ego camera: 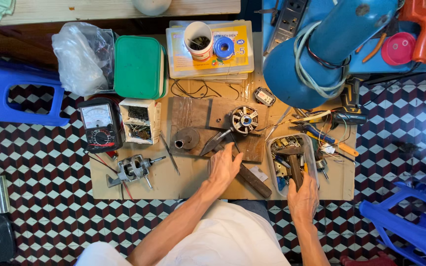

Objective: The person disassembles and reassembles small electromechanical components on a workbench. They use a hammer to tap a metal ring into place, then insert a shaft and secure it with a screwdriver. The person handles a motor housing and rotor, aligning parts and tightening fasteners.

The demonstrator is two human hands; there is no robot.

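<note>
Cardboard mat (193, 177), yellow box (210, 54) rear, hands (223, 167) on pliers (215, 141), tool tray (292, 165)

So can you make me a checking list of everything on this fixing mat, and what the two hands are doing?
Surface: cardboard sheet on a patterned tile floor.
Job's things: pliers by the left hand; wooden-handled tool in a clear parts tray; small motor on wooden blocks.
Clutter: meter, green box, second motor.
Grippers: left hand rests on the pliers; right hand grips the tool handle.
Cables: white cord coiled on the blue lamp.
Surroundings: blue stools.
</note>
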